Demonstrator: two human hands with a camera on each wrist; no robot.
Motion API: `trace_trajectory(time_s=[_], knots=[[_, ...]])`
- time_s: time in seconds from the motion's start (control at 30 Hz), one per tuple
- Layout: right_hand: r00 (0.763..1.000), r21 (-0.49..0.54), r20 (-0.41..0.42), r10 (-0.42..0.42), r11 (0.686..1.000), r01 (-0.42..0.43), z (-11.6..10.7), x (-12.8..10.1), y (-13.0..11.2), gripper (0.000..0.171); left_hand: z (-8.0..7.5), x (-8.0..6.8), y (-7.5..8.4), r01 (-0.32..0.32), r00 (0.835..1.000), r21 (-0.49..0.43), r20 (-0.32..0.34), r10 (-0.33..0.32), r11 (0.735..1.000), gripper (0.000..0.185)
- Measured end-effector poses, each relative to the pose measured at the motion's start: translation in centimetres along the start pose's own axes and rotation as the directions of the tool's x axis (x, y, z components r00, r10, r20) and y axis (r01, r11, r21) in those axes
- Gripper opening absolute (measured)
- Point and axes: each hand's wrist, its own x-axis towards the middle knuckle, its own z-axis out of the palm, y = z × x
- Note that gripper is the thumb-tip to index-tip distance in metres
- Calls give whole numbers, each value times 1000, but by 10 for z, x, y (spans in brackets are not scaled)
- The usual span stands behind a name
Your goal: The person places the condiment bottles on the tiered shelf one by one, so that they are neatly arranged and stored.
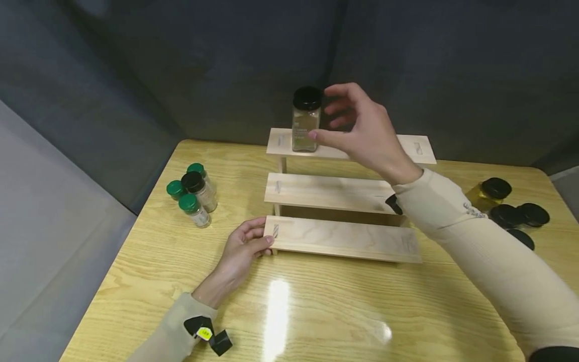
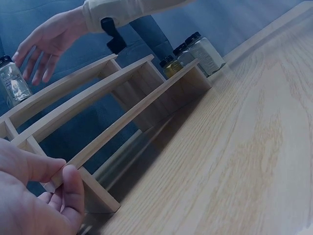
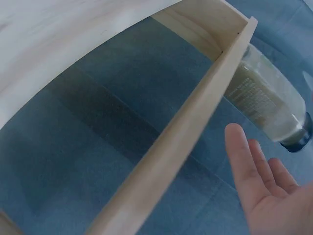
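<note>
A three-step wooden spice rack (image 1: 339, 235) stands on the table. On its lower step's left end, my left hand (image 1: 239, 247) pinches the board between thumb and fingers, seen close up in the left wrist view. A square glass spice jar (image 1: 305, 124) with a black lid stands upright at the left of the top step. Just to its right is my right hand (image 1: 368, 131), fingers loosely spread and the thumb overlapping the jar in the head view. In the right wrist view, the fingers (image 3: 244, 164) extend beside the jar (image 3: 266, 98) with a gap between.
Left of the rack, small green-capped jars (image 1: 194, 210) cluster around a taller black-lidded jar (image 1: 199, 190). Several black-lidded jars (image 1: 506, 216) stand at the right, one (image 1: 486, 195) with yellowish contents. Dark fabric (image 1: 226, 65) hangs behind the table (image 1: 316, 301).
</note>
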Motion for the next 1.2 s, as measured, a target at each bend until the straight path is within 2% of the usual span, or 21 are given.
trace_trajectory(time_s=[0.4, 0.57, 0.77, 0.97, 1.2], knots=[[999, 47, -43, 24, 999, -22, -24, -52, -6, 67, -4, 1, -1, 4, 1000, -18, 11, -4, 1000, 55], [994, 121, -80, 71, 991, -61, -40, -82, -4, 64, -3, 3, -2, 4, 1000, -18, 22, -4, 1000, 54], [985, 204, -145, 96, 977, -65, -59, -118, 2, 63, -5, 5, -2, -1, 1000, -14, 19, 1, 1000, 55], [980, 343, -173, 94, 939, -30, -72, -146, 11, 64, -10, 5, -1, 7, 1000, -1, 11, -7, 1000, 55], [976, 397, -211, 52, 917, 37, -87, -174, 24, 66, -12, 4, 1, 6, 1000, -8, 14, -6, 1000, 56]])
